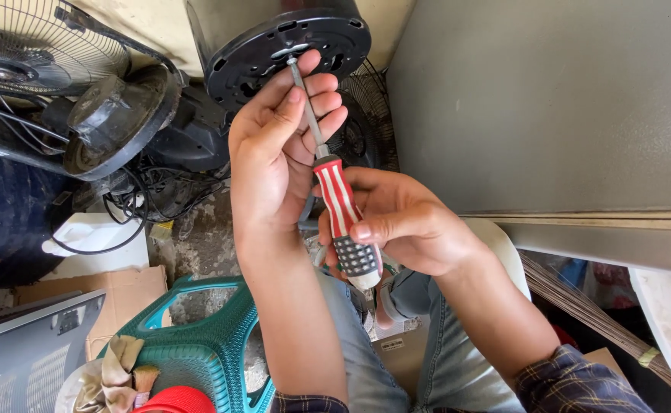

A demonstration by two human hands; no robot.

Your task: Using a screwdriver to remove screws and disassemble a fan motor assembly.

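1. I see my right hand [396, 222], in the middle of the frame, clenched around the red-and-white striped handle of a screwdriver [341, 210]; its grey grip end points down toward my lap.
2. My left hand [274, 145], just left of centre, is curled about the screwdriver's bare metal shaft, fingers closed around it and thumb up alongside.
3. The shaft rises to the top centre, where its tip meets the black round base [289, 42] of a fan, at the slotted middle of that plate.
4. In the upper left corner lies a wire fan guard [37, 38], with a dark round motor housing [117, 115] beside it and loose black cables [133, 203] tangled below.
5. A grey flat panel [549, 99] fills the upper right, close against the right hand.
6. At the lower left stands a teal plastic stool [198, 344], with cardboard [117, 294] beside it and a rag [117, 371] draped at its edge.
7. My jeans-clad knees [427, 359] sit under both forearms.
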